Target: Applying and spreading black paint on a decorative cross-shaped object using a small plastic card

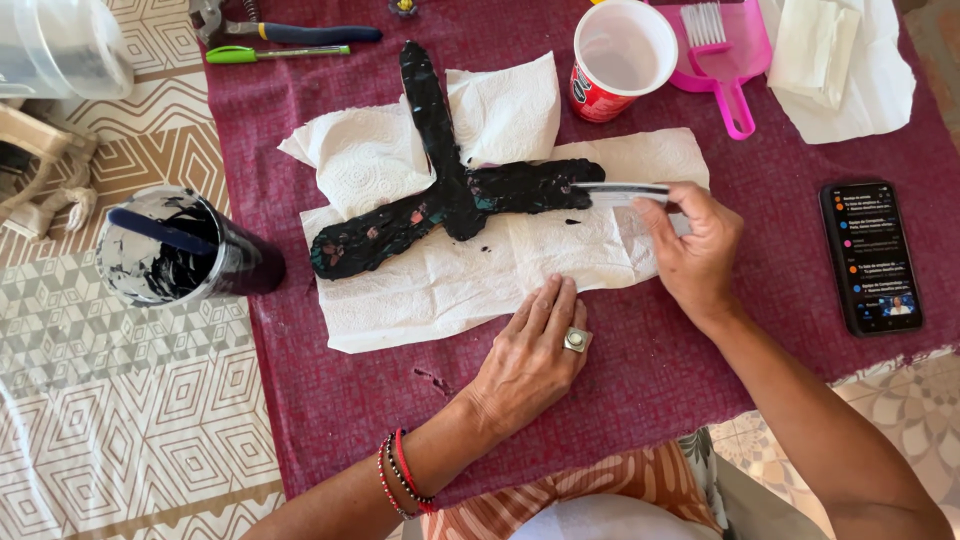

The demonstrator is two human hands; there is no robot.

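The brush (620, 190) is gripped in the right hand (695, 250), whose fingers cover its rear end; its bristle tip blurs into the black cross (450, 195), so where the 2 meet cannot be told. Above the cross, pliers (290, 32) are cut off by the top edge, with only the handles and part of the head showing. Far left of the cross, a clear plastic container (60, 45) runs off the corner. Right of the cross, the phone (872, 255) screen is too small to tell. The left hand (530, 360) lies flat, hiding the paper towel (440, 290) edge below the cross.
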